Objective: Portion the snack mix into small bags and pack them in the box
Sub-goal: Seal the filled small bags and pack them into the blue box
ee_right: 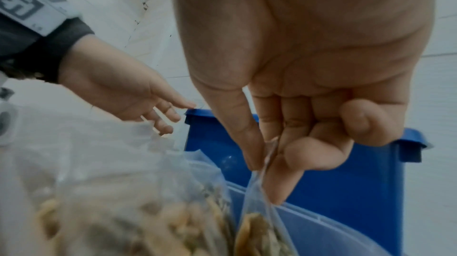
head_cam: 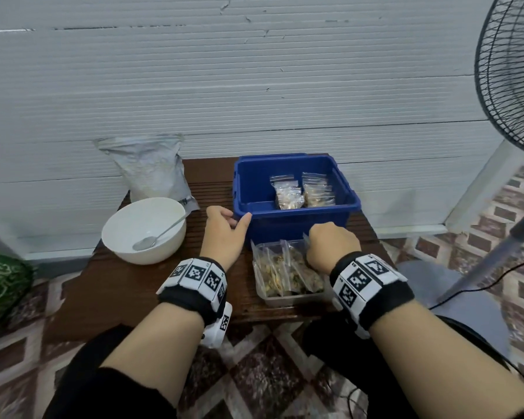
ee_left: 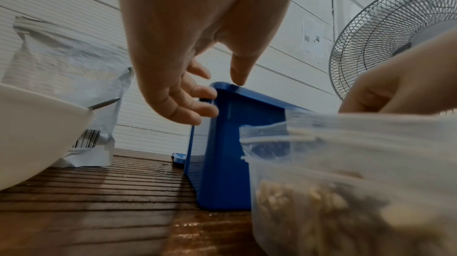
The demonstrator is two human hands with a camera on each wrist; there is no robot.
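Barcode (ee_left: 86, 139) on grey pouch (head_cam: 152, 170); other print unreadable

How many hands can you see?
2. The left hand touches the blue box at its near left corner. The right hand pinches the top of a snack bag in the clear tub.

wall (head_cam: 254, 86): white ribbed panels | floor (head_cam: 270, 373): patterned tiles | table (head_cam: 127, 285): dark slatted wood | fan (head_cam: 511, 71): right
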